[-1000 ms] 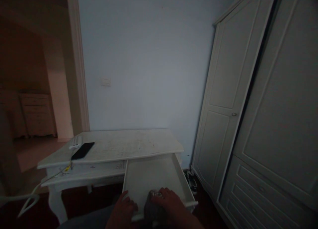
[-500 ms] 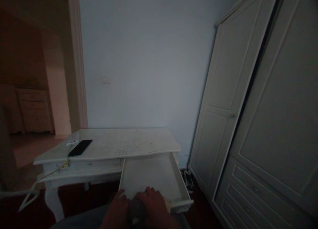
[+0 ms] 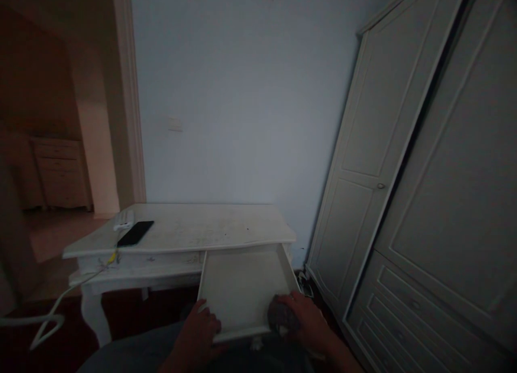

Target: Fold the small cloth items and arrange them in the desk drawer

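Observation:
A white drawer [image 3: 244,287] stands pulled out from the right half of a white desk [image 3: 214,222]. My left hand [image 3: 202,324] is closed on its front left corner, fingers over the side edge. At the front right corner, my right hand [image 3: 305,313] is closed around a bunched dark grey cloth [image 3: 281,315], which rests against the drawer's front edge. Dim light hides the cloth's finer details. Below the drawer front, a small knob [image 3: 256,343] shows.
On the desk's left lie a black phone [image 3: 136,233] and a small white object [image 3: 123,220], with a pale cable [image 3: 72,289] trailing off left. A wardrobe [image 3: 363,146] stands at the right, shoes [image 3: 305,284] beside it. My legs [image 3: 137,349] are under the drawer.
My right hand has moved the grey cloth along the drawer front, first left toward my left hand, then right to the far corner. The left hand stays on the drawer's left corner.

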Tool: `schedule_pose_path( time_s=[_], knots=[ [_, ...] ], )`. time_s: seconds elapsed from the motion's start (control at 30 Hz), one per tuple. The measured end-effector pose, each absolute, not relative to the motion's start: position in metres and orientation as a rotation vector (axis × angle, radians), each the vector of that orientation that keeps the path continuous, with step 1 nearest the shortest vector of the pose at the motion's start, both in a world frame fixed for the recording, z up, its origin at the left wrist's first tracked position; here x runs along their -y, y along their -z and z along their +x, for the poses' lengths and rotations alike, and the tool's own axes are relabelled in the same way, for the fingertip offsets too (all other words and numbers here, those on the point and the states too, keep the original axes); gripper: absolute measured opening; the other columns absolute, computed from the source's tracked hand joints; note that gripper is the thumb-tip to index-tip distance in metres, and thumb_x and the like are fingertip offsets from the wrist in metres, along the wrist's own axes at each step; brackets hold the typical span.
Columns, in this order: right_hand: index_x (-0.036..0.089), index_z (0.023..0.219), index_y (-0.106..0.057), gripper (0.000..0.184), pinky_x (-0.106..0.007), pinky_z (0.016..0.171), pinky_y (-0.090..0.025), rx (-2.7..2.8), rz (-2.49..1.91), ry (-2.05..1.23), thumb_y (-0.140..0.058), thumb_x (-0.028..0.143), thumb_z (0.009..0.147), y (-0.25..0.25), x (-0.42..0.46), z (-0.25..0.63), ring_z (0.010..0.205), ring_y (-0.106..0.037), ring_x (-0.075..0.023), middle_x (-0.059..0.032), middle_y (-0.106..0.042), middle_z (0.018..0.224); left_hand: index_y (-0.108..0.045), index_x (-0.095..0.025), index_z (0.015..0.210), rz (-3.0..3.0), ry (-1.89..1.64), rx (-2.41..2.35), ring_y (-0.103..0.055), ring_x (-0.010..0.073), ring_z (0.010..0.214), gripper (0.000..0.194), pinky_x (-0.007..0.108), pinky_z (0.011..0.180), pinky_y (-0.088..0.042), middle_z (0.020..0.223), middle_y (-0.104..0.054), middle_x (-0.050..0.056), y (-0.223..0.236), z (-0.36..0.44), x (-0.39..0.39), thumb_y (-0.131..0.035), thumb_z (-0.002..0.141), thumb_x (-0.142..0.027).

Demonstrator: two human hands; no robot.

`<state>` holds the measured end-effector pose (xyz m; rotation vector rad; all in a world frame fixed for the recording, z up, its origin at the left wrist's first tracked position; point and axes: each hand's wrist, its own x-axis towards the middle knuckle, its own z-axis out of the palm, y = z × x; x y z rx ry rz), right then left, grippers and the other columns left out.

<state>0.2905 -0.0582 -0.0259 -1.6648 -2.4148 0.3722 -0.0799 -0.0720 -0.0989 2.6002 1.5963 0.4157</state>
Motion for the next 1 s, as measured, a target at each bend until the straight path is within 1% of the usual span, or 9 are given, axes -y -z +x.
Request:
schedule_pose_path(
  time_s=[0.13,0.23,0.37,0.4,0.53,0.63,0.77,0.87,1.0],
  knots=[
    [0.04,0.139,-0.06,0.09,-0.041,0.098,-0.044,2.523,-1.481,-0.342,-0.095,0.049,0.057,0.042,0.058,0.223,0.116,-0.059,-0.0331,-0.0046,-0.061,0.13,-0.08,-0.023,0.085,2.565,-0.322,-1.669,-0.071,0.03,0.105,0.034,0.059,0.126,-0.025,0.09,-0.08,0.007,0.097,-0.076,0.071,-0.075,0.081,-0.057],
    [0.041,0.137,-0.058,0.088,-0.045,0.102,-0.044,2.559,-1.28,-0.303,-0.093,0.057,0.058,0.061,0.059,0.152,0.116,-0.058,-0.0338,-0.0046,-0.061,0.129,-0.081,-0.025,0.093,2.56,-0.381,-1.697,-0.071,0.0327,0.107,0.031,0.059,0.123,-0.031,0.095,-0.081,0.009,0.103,-0.08,0.069,-0.077,0.074,-0.05],
    [0.039,0.139,-0.056,0.088,-0.049,0.102,-0.044,2.496,-1.257,-0.268,-0.092,0.059,0.06,0.075,0.064,0.109,0.114,-0.059,-0.0348,-0.0067,-0.061,0.128,-0.079,-0.027,0.115,2.491,-0.499,-1.719,-0.065,0.0383,0.122,0.06,0.057,0.121,-0.036,0.119,-0.078,0.012,0.107,-0.086,0.069,-0.086,0.059,-0.047],
    [0.04,0.139,-0.056,0.087,-0.049,0.102,-0.044,2.489,-1.263,-0.276,-0.091,0.059,0.061,0.075,0.064,0.112,0.114,-0.059,-0.0348,-0.0067,-0.062,0.128,-0.08,-0.027,0.113,2.472,-0.475,-1.713,-0.065,0.0381,0.122,0.058,0.056,0.123,-0.034,0.118,-0.079,0.012,0.107,-0.086,0.069,-0.086,0.059,-0.047],
    [0.04,0.139,-0.058,0.085,-0.046,0.103,-0.043,2.506,-1.367,-0.305,-0.093,0.05,0.062,0.063,0.065,0.168,0.118,-0.06,-0.0353,-0.0071,-0.062,0.131,-0.08,-0.026,0.091,2.501,-0.391,-1.658,-0.07,0.0319,0.107,0.029,0.057,0.126,-0.026,0.094,-0.08,0.008,0.103,-0.081,0.071,-0.079,0.075,-0.049],
    [0.038,0.143,-0.057,0.088,-0.041,0.101,-0.043,2.432,-1.544,-0.356,-0.093,0.039,0.062,0.044,0.063,0.227,0.12,-0.06,-0.0336,-0.0073,-0.061,0.134,-0.078,-0.025,0.087,2.563,-0.514,-1.637,-0.07,0.0296,0.102,0.032,0.056,0.124,-0.029,0.09,-0.078,0.008,0.105,-0.08,0.073,-0.074,0.083,-0.057],
    [0.035,0.144,-0.057,0.089,-0.038,0.103,-0.042,2.345,-1.681,-0.356,-0.093,0.037,0.063,0.029,0.062,0.272,0.125,-0.058,-0.0323,-0.007,-0.062,0.134,-0.077,-0.024,0.088,2.609,-0.519,-1.623,-0.07,0.0303,0.102,0.035,0.058,0.123,-0.029,0.09,-0.078,0.009,0.104,-0.079,0.076,-0.073,0.085,-0.059],
    [0.036,0.139,-0.06,0.084,-0.04,0.102,-0.042,2.404,-1.642,-0.292,-0.094,0.042,0.062,0.033,0.063,0.253,0.12,-0.06,-0.032,-0.0059,-0.062,0.131,-0.079,-0.023,0.091,2.637,-0.39,-1.627,-0.071,0.0315,0.105,0.035,0.061,0.123,-0.028,0.094,-0.079,0.01,0.095,-0.077,0.077,-0.07,0.088,-0.056],
    [0.04,0.138,-0.058,0.082,-0.043,0.101,-0.043,2.527,-1.391,-0.283,-0.091,0.053,0.064,0.05,0.064,0.175,0.115,-0.06,-0.0323,-0.0043,-0.063,0.129,-0.081,-0.021,0.092,2.618,-0.274,-1.627,-0.072,0.0329,0.104,0.028,0.062,0.122,-0.03,0.094,-0.08,0.012,0.089,-0.076,0.077,-0.068,0.088,-0.046]
  ],
)
